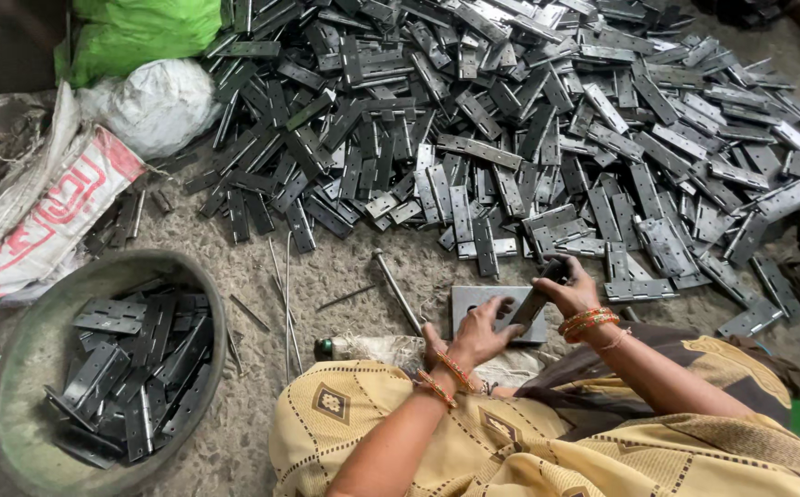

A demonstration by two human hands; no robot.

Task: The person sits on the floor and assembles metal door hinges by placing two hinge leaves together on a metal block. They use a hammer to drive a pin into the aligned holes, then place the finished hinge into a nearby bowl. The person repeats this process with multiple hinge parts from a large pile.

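Note:
My left hand (475, 333) and my right hand (570, 293) both grip one dark metal hinge (536, 296), held slanted over a grey metal plate with holes (474, 299) on the floor. My right hand pinches the hinge's upper end; my left hand steadies its lower end. Both wrists wear orange bangles. A thin metal rod (397, 291) lies just left of the plate. My lap is covered by yellow patterned cloth (474, 442).
A big heap of grey hinges (529, 120) covers the floor ahead. A round metal basin (13, 387) at lower left holds several hinges. Printed sacks (41, 221), a white bag (156, 101) and a green bag (142, 28) sit at left. Thin pins (287, 294) lie on the ground.

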